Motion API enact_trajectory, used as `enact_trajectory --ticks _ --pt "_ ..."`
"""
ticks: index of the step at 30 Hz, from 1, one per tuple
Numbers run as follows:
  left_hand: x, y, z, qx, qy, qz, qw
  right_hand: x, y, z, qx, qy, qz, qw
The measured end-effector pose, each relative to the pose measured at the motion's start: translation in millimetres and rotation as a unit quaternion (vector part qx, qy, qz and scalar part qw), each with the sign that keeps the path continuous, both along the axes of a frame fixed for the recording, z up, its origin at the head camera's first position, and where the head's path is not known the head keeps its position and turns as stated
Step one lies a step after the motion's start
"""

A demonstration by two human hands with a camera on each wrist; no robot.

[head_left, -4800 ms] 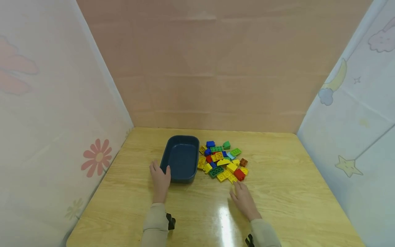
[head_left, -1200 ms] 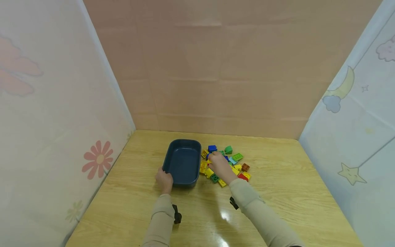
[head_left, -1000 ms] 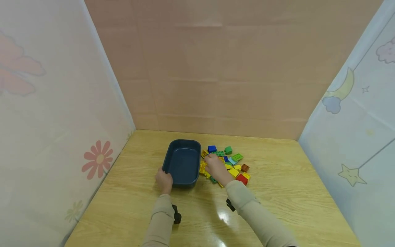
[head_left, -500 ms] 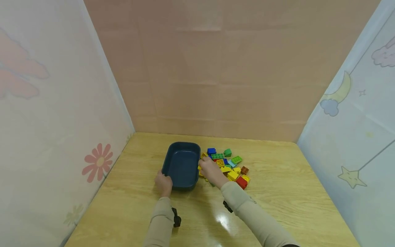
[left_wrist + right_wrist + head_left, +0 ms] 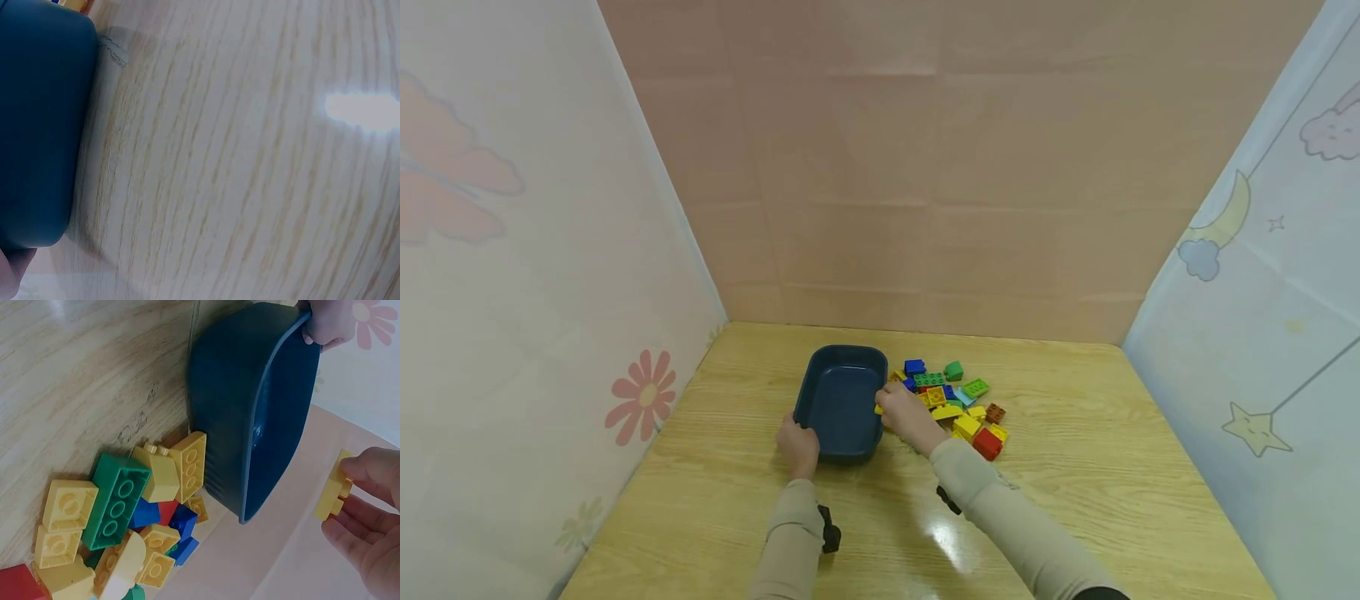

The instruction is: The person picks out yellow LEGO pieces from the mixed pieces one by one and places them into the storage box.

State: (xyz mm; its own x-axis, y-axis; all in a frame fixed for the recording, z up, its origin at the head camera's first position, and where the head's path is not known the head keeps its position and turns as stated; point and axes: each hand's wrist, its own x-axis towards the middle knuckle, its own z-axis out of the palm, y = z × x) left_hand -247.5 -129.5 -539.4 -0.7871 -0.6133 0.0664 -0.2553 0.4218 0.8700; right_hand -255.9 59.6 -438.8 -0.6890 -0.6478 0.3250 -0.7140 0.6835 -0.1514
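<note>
My left hand (image 5: 798, 447) grips the rim of a dark blue plastic tub (image 5: 844, 402) at its near left corner, fingers curled over the edge. In the right wrist view, part of that hand (image 5: 331, 324) shows at the tub's rim. Between thumb and fingers, my right hand (image 5: 910, 415) pinches a small yellow toy brick (image 5: 332, 486) with studs. This hand is above the tub's right rim, and the brick is mostly hidden by it in the head view. Just right of the tub lies a loose pile of toy bricks, including a green brick (image 5: 116, 501) and a red brick (image 5: 987, 444).
The pile also has a blue brick (image 5: 914, 367), a brown brick (image 5: 995, 413) and a lime green one (image 5: 976, 388). Everything stands on a wood-grain table (image 5: 1097, 467). A brown sheet (image 5: 925, 208) hangs behind, with patterned cloths at both sides.
From near the pile's front edge, my right hand reached into the bricks, then moved left to the tub with a yellow brick. My left hand's fingers have curled round the tub's rim.
</note>
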Motion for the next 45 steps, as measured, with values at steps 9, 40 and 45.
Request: enact_trajectory --ticks 9,40,45 --pt "-1.6 -0.4 1.4 0.008 0.003 0.004 1.0000 -0.8 -18 -13.5 0.004 -0.014 0.002 0.9999" --pt "-5.0 1.6 -8.3 0.002 0.007 -0.005 1.0000 -5.9 -54 -67.0 0.044 -0.139 0.054 0.9879" --pt "-5.6 0.2 -11.4 0.009 0.018 0.001 0.9998 -7.5 -56 -70.8 0.027 -0.162 0.073 0.9838"
